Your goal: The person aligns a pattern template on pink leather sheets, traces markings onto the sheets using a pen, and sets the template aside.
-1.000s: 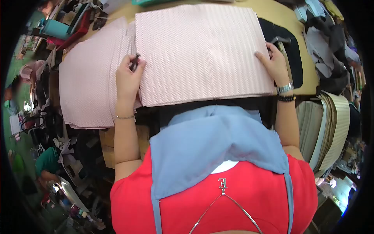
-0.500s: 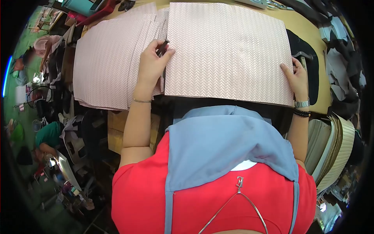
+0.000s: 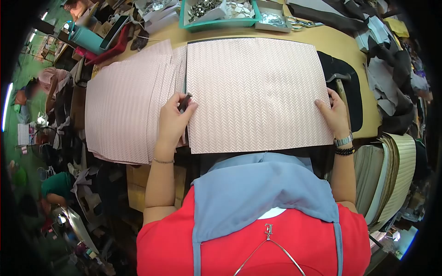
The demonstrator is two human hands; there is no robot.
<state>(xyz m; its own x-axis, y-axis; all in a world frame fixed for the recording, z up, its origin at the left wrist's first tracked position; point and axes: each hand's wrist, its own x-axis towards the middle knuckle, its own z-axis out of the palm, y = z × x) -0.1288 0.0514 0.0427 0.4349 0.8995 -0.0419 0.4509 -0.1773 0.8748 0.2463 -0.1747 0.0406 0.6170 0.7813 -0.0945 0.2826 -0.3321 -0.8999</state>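
A pale pink sheet (image 3: pixel 258 99) with an embossed zigzag weave lies before me, its front edge near my apron. My left hand (image 3: pixel 174 123) is closed around a short dark rod-like tool (image 3: pixel 185 102), with the thumb at the sheet's left edge. At the opposite edge, my right hand (image 3: pixel 335 114) pinches the sheet, thumb on top and fingers partly hidden. Just beyond those fingers a hammer (image 3: pixel 340 77) rests on a black pad (image 3: pixel 354 87). Several similar pink sheets (image 3: pixel 122 108) are fanned out to the left.
At the table's back stand a teal tray (image 3: pixel 221 24) of small metal parts and a white box (image 3: pixel 273 18). Scissors (image 3: pixel 304 23) lie beside them. A red tray (image 3: pixel 108 53) is at back left; stacked sheets (image 3: pixel 391 179) stand at lower right. Other people sit at far left.
My view has tilted up, so the sheet, the pile and both hands appear lower and the tray at the back shows. Both hands keep their hold.
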